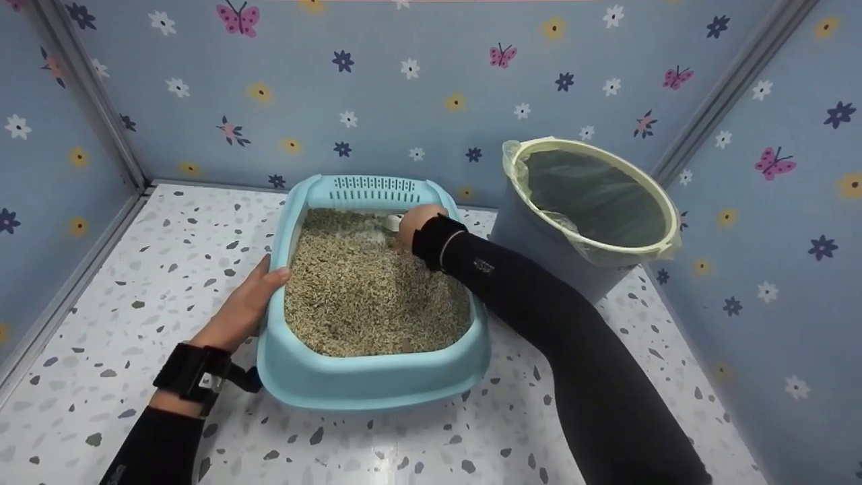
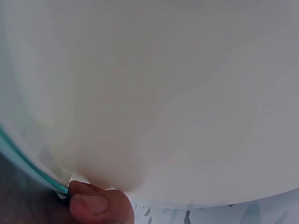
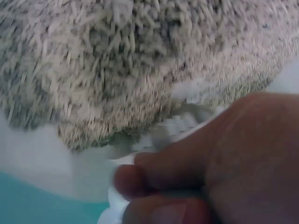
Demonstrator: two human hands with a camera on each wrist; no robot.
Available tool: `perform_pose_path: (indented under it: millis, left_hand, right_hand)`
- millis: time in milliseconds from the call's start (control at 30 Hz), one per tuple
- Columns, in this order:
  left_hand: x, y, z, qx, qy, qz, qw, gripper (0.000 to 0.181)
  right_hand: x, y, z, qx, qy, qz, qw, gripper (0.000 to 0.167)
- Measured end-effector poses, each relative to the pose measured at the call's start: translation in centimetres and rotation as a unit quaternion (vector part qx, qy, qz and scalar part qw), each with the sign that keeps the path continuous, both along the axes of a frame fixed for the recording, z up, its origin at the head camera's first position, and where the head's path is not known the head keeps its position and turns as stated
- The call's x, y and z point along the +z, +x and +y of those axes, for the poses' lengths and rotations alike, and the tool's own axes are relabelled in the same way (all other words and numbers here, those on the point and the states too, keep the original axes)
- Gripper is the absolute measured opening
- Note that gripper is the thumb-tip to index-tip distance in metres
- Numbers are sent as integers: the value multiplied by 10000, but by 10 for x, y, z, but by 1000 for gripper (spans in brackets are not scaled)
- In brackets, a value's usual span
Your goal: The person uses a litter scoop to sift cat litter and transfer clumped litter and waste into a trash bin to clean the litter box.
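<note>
A light blue litter box (image 1: 374, 380) full of tan pellet litter (image 1: 357, 289) stands on the floor. My left hand (image 1: 246, 303) grips its left side, with the thumb over the rim. The left wrist view shows fingertips (image 2: 105, 205) against a pale, blurred surface. At the far right inside the box, my right hand (image 1: 419, 228) holds a white litter scoop (image 1: 392, 222). In the right wrist view, the scoop's slotted part (image 3: 173, 128) lies against the litter by the inner wall, partly hidden by the fingers.
A grey-blue trash bin (image 1: 539, 239) with a cream rim and a translucent liner stands right of the box, beside my right forearm. Blue flowered panels (image 1: 404, 87) enclose the back and sides. The floor (image 1: 114, 337) is white with grey speckles.
</note>
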State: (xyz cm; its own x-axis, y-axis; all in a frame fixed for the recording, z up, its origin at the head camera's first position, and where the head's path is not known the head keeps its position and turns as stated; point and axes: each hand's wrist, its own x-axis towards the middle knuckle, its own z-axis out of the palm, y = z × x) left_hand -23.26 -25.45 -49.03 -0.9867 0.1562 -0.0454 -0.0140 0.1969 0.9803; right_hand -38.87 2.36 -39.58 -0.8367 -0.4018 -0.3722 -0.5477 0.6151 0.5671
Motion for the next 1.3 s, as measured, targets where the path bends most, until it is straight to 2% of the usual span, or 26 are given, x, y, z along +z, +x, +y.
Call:
perform_pose_path:
  millis: [67,133,267,367,433,533,567,733,800,967,1167,1300]
  left_hand:
    - [0,-1,0,10,24,15,10000,91]
    - [0,-1,0,18,5,37,10000,90]
    - [-1,-1,0,-40,18,14,10000,91]
    - [-2,-2,2,-106,41,3,9999,91]
    - [-2,-3,2,-121,8,20,9999,92]
    - [-3,-3,2,-96,-61,57,9999,91]
    - [-3,-3,2,-87,-78,70,9999,91]
    - [-2,-3,1,-35,-63,104,9999,89]
    - [-2,-2,0,-21,-95,93,9999,89]
    - [-2,-2,0,-13,-189,63,9998,90]
    - [-1,-2,2,-17,-146,52,9999,91]
    - [0,-4,4,-163,15,41,9999,90]
  right_hand:
    - [14,1,6,-148,-296,-282,9991,43]
    - [29,0,11,-189,-485,-782,9956,43]
    - [56,-1,18,-480,-835,-1756,9797,43]
    - [68,2,22,-539,-767,-2024,9748,43]
    - [74,6,24,-446,-513,-2159,9740,42]
    - [83,16,24,-156,-26,-2413,9703,41]
    - [85,19,24,73,262,-2454,9690,40]
    - [100,34,20,285,612,-2386,9688,40]
    - [106,36,16,75,396,-2293,9725,39]
    - [115,40,6,-100,132,-2056,9785,37]
    - [116,43,3,84,-267,-1672,9855,47]
    - [117,45,5,176,-345,-1453,9886,44]
